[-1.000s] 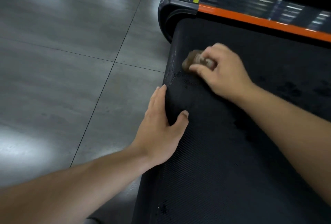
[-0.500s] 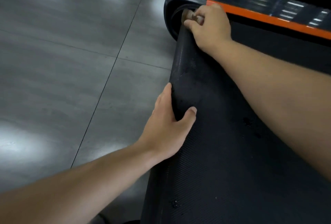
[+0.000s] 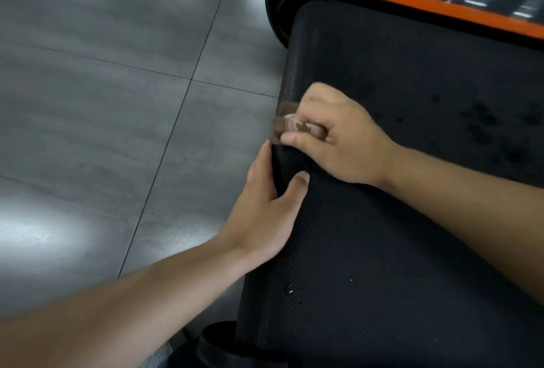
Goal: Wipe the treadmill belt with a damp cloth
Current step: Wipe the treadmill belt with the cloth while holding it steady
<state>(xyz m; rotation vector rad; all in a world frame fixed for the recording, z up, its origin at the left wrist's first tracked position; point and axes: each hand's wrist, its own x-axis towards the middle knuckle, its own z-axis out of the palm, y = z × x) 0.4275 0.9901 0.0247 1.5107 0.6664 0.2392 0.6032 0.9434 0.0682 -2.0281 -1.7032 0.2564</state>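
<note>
Cloth [image 3: 283, 120] is being pressed on belt [image 3: 382, 249] edge by right hand [image 3: 338, 135], fingers clenching it; left hand [image 3: 269, 208], fingers straight, is bracing edge. Spots [image 3: 482, 121] are showing farther across: wiping judged unfinished.

The left hand [image 3: 265, 205] is lying at the end of an arm stretching from the near left, fingers straight, thumb pressing down on the belt [image 3: 382, 249]. The right hand [image 3: 338, 138] is curling its fingers round the cloth [image 3: 282, 121], knuckles up, just beyond the left thumb, its forearm extending rightward.
</note>
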